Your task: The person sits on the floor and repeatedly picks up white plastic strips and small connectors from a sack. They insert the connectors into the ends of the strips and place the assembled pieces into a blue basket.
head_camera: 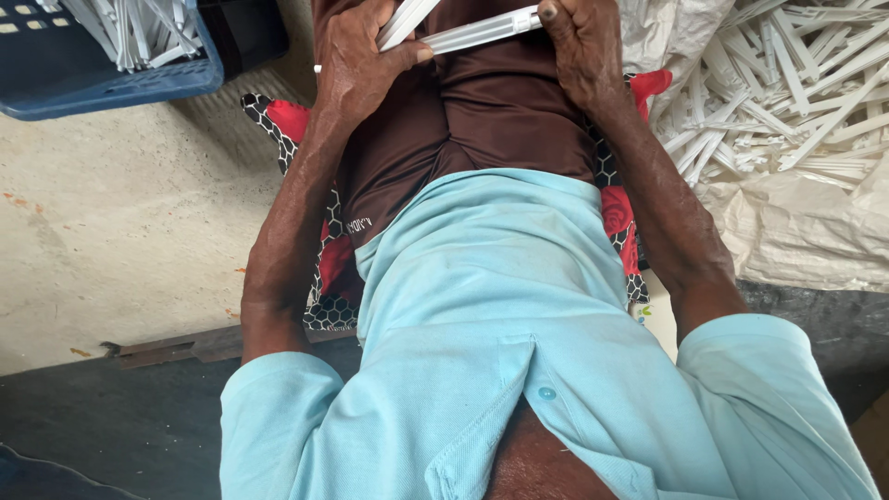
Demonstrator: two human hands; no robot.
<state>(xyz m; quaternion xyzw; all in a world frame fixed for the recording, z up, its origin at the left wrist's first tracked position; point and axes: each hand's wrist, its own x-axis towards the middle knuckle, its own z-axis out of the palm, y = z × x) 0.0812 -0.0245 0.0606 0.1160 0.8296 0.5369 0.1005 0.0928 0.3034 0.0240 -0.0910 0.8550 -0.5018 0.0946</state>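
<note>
White plastic strips (482, 31), two or so of them, sit up at the top edge of my view, held across the lap over dark brown shorts (482, 120); one runs nearly level between both hands and another angles up out of frame past the left thumb. From here I judge them light, thin and fairly stiff, likely to flex a little if bent but apt to snap or kink if forced, and smooth enough to slide under a loose pinch. The sensible hold looks to be near the ends, as I have it now, where the moulded end piece gives the fingers an edge to bear on. My left hand (356, 60) is closed around the strips, thumb pressed along the level one. My right hand (583, 51) is closed on the far end of that strip, fingertips curled over it. Farther out, a pale blue shirt (500, 306) fills the lower view, and a red cushion with a black and white honeycomb border (278, 116) shows beneath the legs. To my right a loose heap of white strips (787, 83) lies on a pale woven sack (796, 231). To my left a blue crate (102, 74) holds more strips, standing on a bare concrete floor (120, 231).
</note>
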